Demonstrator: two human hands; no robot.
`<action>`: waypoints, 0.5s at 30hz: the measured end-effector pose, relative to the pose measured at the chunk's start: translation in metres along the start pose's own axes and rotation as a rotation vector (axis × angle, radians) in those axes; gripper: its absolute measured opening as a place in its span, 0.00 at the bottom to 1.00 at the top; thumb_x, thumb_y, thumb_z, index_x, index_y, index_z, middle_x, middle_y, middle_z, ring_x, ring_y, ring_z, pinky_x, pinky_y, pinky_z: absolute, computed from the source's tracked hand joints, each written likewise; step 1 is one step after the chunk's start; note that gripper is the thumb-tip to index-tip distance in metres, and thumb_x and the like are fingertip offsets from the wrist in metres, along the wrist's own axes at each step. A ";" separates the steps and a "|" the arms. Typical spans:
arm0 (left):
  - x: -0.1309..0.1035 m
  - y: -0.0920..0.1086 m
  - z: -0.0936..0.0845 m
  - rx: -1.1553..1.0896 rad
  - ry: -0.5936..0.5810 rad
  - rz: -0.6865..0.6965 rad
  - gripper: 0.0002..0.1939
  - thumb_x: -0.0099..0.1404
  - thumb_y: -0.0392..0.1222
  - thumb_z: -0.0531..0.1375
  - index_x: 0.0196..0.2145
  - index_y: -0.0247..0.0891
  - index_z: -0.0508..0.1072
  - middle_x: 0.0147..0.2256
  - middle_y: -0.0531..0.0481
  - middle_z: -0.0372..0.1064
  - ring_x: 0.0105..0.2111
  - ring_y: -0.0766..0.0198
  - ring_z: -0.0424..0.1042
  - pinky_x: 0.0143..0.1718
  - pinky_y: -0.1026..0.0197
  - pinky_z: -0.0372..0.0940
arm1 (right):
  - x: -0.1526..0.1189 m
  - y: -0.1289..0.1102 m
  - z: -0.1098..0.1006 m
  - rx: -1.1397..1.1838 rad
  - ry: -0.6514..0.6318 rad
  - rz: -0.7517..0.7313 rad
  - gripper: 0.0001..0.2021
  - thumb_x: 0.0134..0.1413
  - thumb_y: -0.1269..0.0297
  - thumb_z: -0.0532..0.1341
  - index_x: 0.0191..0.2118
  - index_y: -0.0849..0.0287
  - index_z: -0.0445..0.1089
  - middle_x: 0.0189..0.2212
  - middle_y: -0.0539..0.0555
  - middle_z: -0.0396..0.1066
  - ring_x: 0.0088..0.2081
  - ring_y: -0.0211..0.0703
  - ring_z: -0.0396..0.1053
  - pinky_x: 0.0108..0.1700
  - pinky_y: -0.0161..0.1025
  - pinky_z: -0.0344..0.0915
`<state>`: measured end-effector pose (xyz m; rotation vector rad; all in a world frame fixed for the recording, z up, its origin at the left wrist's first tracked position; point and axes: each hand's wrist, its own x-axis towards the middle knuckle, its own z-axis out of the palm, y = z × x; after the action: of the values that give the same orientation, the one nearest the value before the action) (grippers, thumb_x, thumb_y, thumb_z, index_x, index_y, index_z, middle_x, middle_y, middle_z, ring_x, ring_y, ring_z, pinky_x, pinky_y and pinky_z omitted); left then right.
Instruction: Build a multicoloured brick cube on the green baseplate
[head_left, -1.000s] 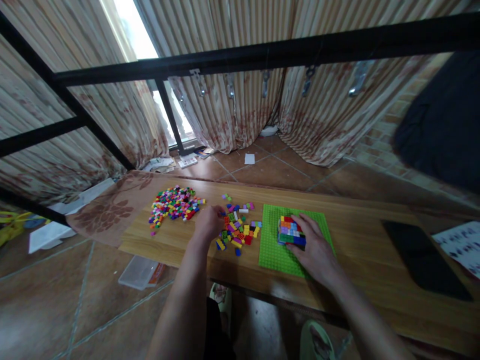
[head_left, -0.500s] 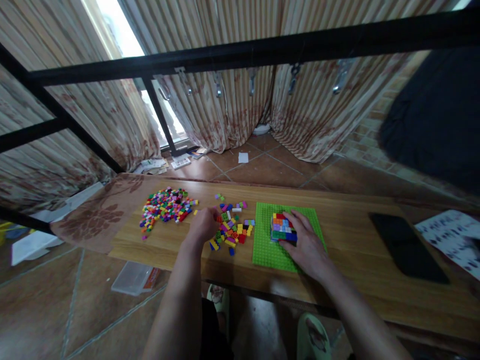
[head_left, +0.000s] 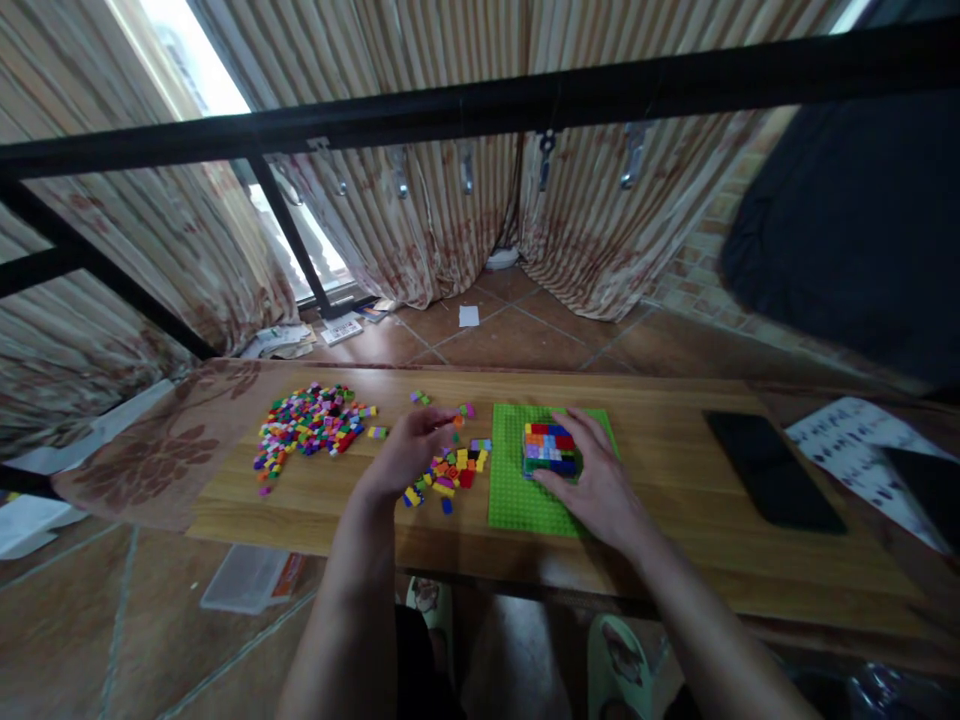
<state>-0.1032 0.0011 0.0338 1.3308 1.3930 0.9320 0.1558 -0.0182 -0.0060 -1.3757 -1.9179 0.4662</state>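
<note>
My left hand (head_left: 412, 452) is over the small group of loose toy bricks (head_left: 450, 472), its thumb and fingers pinched together. A small orange brick (head_left: 458, 422) shows at the fingertips. My right hand (head_left: 596, 480) curls around the right side of a multicoloured brick block (head_left: 549, 447), with the thumb at its near side and the fingers at its far side. That block sits on a green studded baseplate (head_left: 514, 510), and the hand partly covers both.
A larger pile of mixed bricks (head_left: 311, 425) lies on the left of the wooden table (head_left: 667, 480). To the right are a dark flat tablet-like slab (head_left: 772, 470) and a printed sheet (head_left: 832, 440). A black metal bar (head_left: 420, 112) crosses ahead.
My left hand has lifted slightly from among the loose bricks, and an orange brick now shows at its fingertips. My right hand stays at the block. The whole view has shifted a little.
</note>
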 end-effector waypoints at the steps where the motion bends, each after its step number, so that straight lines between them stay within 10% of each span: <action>1: -0.001 0.003 0.006 -0.079 -0.055 -0.008 0.18 0.56 0.46 0.62 0.42 0.33 0.74 0.31 0.49 0.73 0.27 0.69 0.66 0.29 0.67 0.60 | 0.000 -0.002 -0.002 0.013 0.024 -0.016 0.32 0.49 0.59 0.65 0.61 0.51 0.58 0.61 0.59 0.55 0.62 0.56 0.56 0.61 0.59 0.55; 15: -0.004 0.011 0.063 -0.420 -0.314 -0.140 0.20 0.53 0.51 0.66 0.38 0.33 0.76 0.25 0.51 0.68 0.24 0.70 0.65 0.29 0.66 0.60 | -0.004 -0.021 -0.006 0.174 0.138 -0.182 0.16 0.56 0.63 0.61 0.51 0.49 0.69 0.51 0.56 0.68 0.53 0.48 0.66 0.54 0.51 0.64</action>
<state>-0.0396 -0.0067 0.0293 0.9964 0.9705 0.8239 0.1466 -0.0301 0.0107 -1.0829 -1.8240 0.4269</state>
